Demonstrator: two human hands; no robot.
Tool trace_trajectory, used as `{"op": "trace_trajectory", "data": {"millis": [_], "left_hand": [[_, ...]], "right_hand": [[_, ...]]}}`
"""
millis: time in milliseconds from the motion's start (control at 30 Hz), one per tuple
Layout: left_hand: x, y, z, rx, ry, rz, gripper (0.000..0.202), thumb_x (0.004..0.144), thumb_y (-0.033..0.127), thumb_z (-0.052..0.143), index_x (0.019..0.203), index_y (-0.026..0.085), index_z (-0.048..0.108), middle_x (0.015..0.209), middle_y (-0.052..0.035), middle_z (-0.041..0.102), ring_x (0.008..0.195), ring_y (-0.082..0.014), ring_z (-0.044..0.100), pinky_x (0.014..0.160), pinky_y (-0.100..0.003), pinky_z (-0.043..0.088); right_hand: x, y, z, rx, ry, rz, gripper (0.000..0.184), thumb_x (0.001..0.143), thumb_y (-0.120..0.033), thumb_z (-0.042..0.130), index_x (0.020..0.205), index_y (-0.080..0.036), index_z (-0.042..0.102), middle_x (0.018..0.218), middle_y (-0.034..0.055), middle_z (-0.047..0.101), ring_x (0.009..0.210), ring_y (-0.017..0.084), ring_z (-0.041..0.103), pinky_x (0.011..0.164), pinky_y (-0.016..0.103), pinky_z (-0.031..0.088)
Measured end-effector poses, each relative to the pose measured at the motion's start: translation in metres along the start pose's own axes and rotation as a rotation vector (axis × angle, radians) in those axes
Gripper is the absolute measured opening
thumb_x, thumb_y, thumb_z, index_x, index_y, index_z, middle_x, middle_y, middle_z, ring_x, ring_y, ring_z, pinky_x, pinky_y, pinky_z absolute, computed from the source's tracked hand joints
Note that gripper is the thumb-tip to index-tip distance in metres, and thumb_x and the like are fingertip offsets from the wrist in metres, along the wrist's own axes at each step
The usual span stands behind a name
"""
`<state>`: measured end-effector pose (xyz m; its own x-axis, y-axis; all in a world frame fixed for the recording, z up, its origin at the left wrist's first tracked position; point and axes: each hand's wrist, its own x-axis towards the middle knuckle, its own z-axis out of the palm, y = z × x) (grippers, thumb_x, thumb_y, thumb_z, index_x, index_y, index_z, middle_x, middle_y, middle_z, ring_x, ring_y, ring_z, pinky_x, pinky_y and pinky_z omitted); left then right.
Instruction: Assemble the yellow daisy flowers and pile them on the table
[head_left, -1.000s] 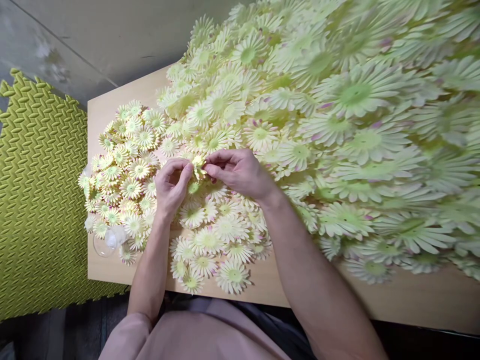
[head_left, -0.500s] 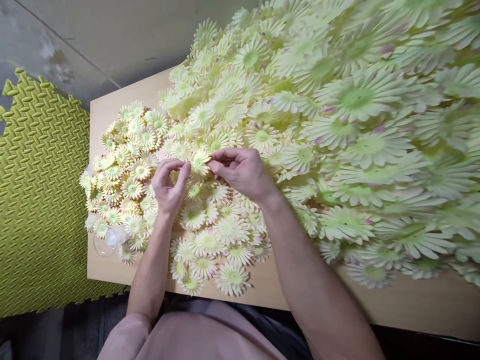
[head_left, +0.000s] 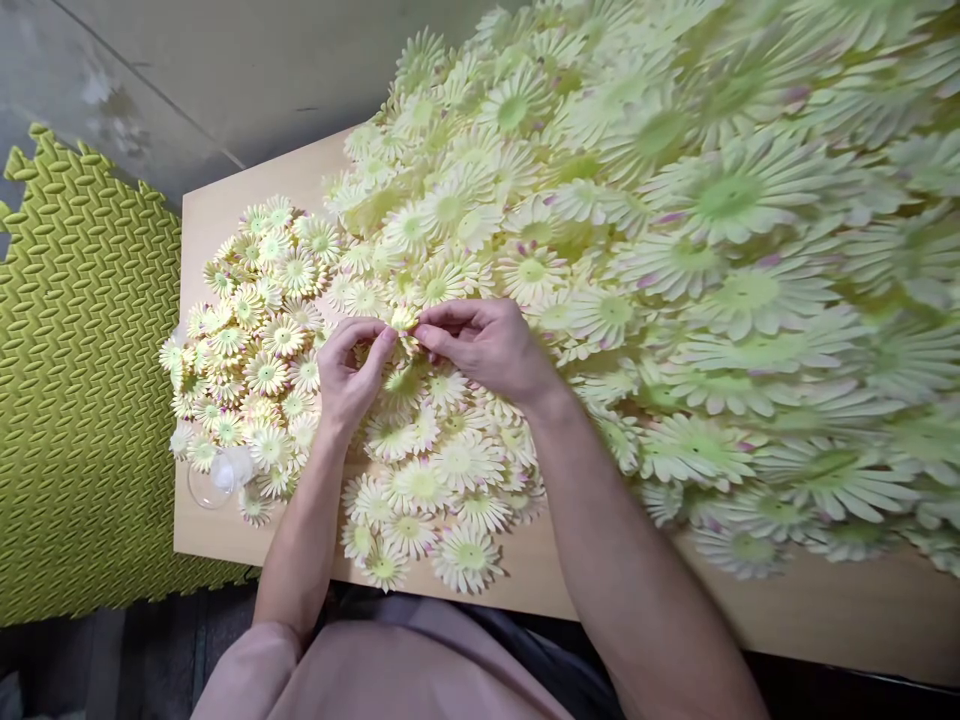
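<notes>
Pinched nearly closed, our left hand (head_left: 351, 372) and right hand (head_left: 484, 348) hold a yellow flower (head_left: 404, 319) above the worktop (head_left: 234, 537), towards its left edge. A clear dish (head_left: 217, 480) sits by the near-left corner.

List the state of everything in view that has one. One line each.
left hand: fingertips at the held flower's left edge, grip unclear
right hand: pinching the held flower's right edge
held flower: raised between the hands, tilted
left flower pile: heaped, overlapping
right flower heap: loose, overlapping
clear round container: on the table, contents unclear
table: largely covered with flowers
green mat: upright beside the table
</notes>
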<state>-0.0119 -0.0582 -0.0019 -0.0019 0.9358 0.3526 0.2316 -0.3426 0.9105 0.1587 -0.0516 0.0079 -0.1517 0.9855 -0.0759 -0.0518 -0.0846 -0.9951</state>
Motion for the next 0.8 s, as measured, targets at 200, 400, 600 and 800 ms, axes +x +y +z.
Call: {"op": "trace_trajectory", "data": {"millis": [200,400,600,800], "left_hand": [[0.0011,0.0002,0.0001,0.030,0.006,0.027,0.011,0.082,0.029,0.069,0.078,0.019,0.069,0.081,-0.0032,0.067,0.078,-0.0121,0.062,0.071,-0.028,0.051],[0.0009,-0.0011,-0.0001,0.043,0.010,0.031,0.011,0.081,0.029,0.070,0.077,0.019,0.069,0.080,-0.0035,0.068,0.078,-0.0124,0.063,0.072,-0.028,0.051],[0.0007,-0.0013,0.0001,0.056,0.003,0.030,0.012,0.080,0.030,0.070,0.077,0.018,0.070,0.080,-0.0039,0.068,0.077,-0.0126,0.063,0.072,-0.029,0.052],[0.0002,-0.0023,0.0006,0.035,0.007,0.024,0.014,0.084,0.030,0.067,0.077,0.018,0.067,0.080,-0.0035,0.066,0.076,-0.0118,0.061,0.070,-0.027,0.049]], "right_hand": [[-0.0020,0.0005,-0.0008,0.010,-0.057,-0.034,0.022,0.073,-0.036,0.077,0.084,-0.016,0.075,0.070,0.0034,0.070,0.057,0.012,0.061,0.050,0.023,0.051],[-0.0012,0.0023,-0.0016,0.001,-0.050,-0.047,0.022,0.075,-0.036,0.076,0.083,-0.016,0.075,0.070,0.0035,0.070,0.057,0.011,0.061,0.052,0.024,0.052],[-0.0023,-0.0056,-0.0003,-0.029,-0.040,-0.010,0.019,0.072,-0.033,0.076,0.078,-0.015,0.073,0.070,0.0033,0.068,0.055,0.011,0.058,0.049,0.023,0.050],[-0.0015,-0.0037,0.0011,-0.026,0.008,-0.018,0.015,0.073,-0.029,0.074,0.077,-0.015,0.071,0.072,0.0032,0.069,0.059,0.012,0.061,0.052,0.022,0.051]]}}
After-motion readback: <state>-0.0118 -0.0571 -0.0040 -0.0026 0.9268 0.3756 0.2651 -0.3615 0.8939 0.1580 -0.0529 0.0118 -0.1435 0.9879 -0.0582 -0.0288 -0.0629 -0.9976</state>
